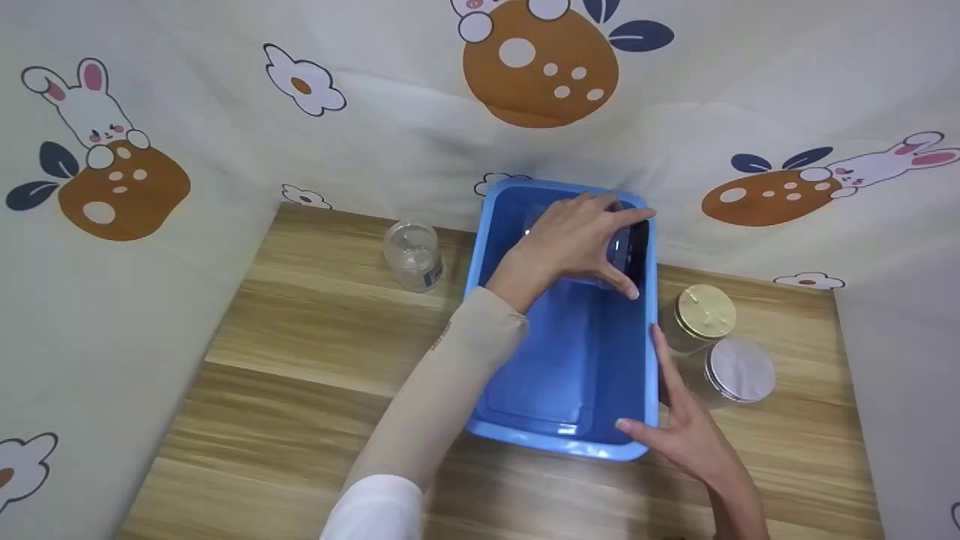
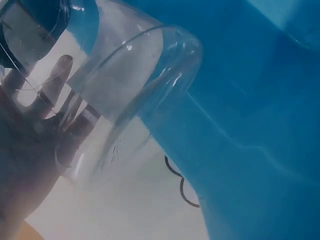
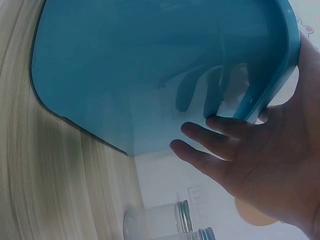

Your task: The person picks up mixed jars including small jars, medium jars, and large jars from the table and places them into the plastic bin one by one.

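Observation:
In the head view my left hand reaches down into a blue basin and holds a clear jar lying on its side at the far end. The jar's black lid faces the basin's right wall. Seen from the left wrist, the see-through jar has its rounded base toward the middle, with the fingers of my left hand behind it. My right hand grips the basin's near right rim, thumb over the inside and fingers along the outer wall.
Right of the basin stand a jar with a gold lid and a jar with a silver lid. A clear container is to the left. The wooden table meets a printed cloth behind and at both sides.

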### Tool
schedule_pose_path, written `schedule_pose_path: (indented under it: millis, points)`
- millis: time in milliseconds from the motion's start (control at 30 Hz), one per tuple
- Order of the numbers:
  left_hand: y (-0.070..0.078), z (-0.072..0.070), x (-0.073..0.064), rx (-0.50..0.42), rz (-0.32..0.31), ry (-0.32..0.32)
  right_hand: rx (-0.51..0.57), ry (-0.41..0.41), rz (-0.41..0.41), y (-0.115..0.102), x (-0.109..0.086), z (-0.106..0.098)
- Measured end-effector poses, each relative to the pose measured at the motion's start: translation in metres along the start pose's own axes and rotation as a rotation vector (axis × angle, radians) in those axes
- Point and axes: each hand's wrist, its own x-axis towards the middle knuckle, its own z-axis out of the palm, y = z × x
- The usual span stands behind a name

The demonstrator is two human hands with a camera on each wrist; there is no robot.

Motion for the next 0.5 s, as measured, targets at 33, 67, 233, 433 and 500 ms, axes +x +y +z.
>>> schedule_pose_path:
  millis: [33, 67, 233, 433, 500]
  points:
    - [-0.001, 0.001, 0.000, 0.003, 0.000, 0.003, 0.005, -0.009, -0.010, 0.000, 0.000, 0.000]
    - [-0.001, 0.001, 0.000, 0.004, -0.001, 0.004, 0.008, -0.011, -0.017, 0.000, 0.001, 0.000]
    - [-0.003, 0.005, 0.001, -0.021, -0.012, -0.007, 0.007, -0.006, -0.004, 0.000, 0.001, 0.000]
    - [-0.007, 0.011, 0.002, -0.038, -0.037, -0.031, 0.017, 0.015, 0.055, 0.000, 0.000, 0.001]
    - [-0.009, 0.014, 0.003, -0.038, -0.038, -0.037, 0.019, 0.018, 0.066, -0.001, 0.000, 0.002]
